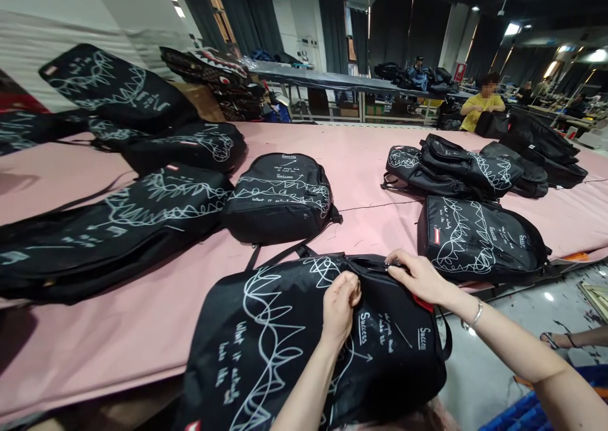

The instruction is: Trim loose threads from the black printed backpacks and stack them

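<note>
Your left hand (341, 307) and right hand (418, 277) are both clamped on the black backpack (273, 336) at the pink table's (118, 336) near edge. Its opening (368, 264) gapes, so work looks unfinished; whether other backpacks (280, 196) are finished is unclear.

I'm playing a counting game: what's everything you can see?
table: 1, pink, centre
near backpack: 1, black and white, table's near edge
middle backpack: 1, black and white, beyond it
left backpacks: several, black and white, left
right backpacks: several, mostly black, right
patterned bags: stack, dark, back left
cardboard box: 1, brown, back left
people: several, one in yellow, back right
curtains: several, dark, back
lights: several, white, overhead
bracelet: 1, silvery, right wrist
left grip: 1, bare, on near backpack
right grip: 1, bare, at its opening
</note>
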Demonstrator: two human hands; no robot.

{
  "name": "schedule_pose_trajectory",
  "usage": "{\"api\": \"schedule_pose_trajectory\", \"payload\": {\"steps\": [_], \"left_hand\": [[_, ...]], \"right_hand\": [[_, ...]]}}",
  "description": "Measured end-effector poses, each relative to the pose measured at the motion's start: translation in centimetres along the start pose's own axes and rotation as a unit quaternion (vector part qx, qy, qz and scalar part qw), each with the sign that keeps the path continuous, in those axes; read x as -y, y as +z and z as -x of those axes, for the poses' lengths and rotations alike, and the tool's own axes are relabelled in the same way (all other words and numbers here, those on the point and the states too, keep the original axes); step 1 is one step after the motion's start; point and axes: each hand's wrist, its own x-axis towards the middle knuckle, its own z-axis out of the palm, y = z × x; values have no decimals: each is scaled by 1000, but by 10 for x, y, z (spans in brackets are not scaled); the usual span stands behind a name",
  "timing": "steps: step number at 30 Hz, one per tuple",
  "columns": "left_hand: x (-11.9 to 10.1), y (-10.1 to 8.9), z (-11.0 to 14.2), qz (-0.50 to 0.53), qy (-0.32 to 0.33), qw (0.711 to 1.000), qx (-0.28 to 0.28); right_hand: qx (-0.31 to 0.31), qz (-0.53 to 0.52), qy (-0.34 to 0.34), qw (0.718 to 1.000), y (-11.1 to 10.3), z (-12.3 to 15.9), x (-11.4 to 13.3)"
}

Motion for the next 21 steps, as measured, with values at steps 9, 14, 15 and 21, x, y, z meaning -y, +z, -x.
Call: {"api": "schedule_pose_trajectory", "payload": {"steps": [9, 14, 15, 21], "left_hand": [[-4, 5, 6, 48, 6, 999, -19], [-5, 5, 7, 58, 3, 998, -24], [-5, 6, 7, 60, 3, 998, -24], [-6, 6, 7, 58, 6, 998, -28]], "right_hand": [[71, 380, -240, 891, -19, -27, 23], [80, 400, -250, 878, -24, -30, 26], [80, 395, -248, 881, -24, -30, 25], [87, 342, -231, 907, -23, -32, 18]]}}
